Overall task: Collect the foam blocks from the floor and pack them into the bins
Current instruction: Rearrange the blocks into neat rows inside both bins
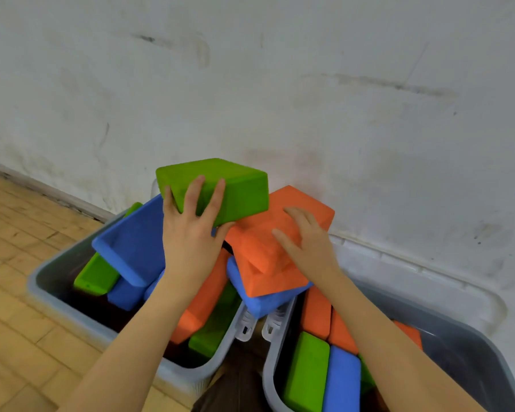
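Two grey bins stand side by side against the wall, the left bin (46, 288) and the right bin (473, 346). Both hold green, blue and orange foam blocks. My left hand (191, 233) grips a green block (238, 188) held tilted above the left bin, fingers spread over its near face. My right hand (306, 242) lies on an orange block (268, 257) that tops a pile bridging both bins, with a blue block (265, 301) under it. A large blue block (131, 242) leans in the left bin.
A scuffed white wall (280, 84) rises right behind the bins. Wooden parquet floor (18, 292) spreads to the left. White clip handles (246, 325) sit where the two bins meet. My trouser leg (229, 388) shows at the bottom between the bins.
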Action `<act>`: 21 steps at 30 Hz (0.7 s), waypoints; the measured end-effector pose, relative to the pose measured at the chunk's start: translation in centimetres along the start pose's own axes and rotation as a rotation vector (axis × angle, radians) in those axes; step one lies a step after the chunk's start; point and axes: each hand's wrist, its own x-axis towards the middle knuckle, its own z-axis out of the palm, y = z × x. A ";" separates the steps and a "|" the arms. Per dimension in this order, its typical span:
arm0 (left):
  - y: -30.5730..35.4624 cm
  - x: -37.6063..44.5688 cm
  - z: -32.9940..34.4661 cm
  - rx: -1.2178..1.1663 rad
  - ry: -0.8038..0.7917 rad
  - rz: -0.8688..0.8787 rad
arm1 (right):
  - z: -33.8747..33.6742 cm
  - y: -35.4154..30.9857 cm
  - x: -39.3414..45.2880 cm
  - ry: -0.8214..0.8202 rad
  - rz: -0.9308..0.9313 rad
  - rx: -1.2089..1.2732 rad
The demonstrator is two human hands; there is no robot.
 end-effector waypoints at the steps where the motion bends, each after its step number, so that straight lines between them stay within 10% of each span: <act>1: -0.3 -0.7 0.0 0.016 -0.021 -0.030 | 0.6 0.3 -0.5 -0.057 -0.006 -0.085; 8: -0.2 -1.7 -0.6 0.033 -0.053 -0.169 | 2.7 0.7 -1.6 -0.326 -0.072 -0.472; 21: 3.2 3.2 1.9 -0.086 0.057 -0.068 | 1.1 2.8 -0.6 0.089 -0.222 -0.536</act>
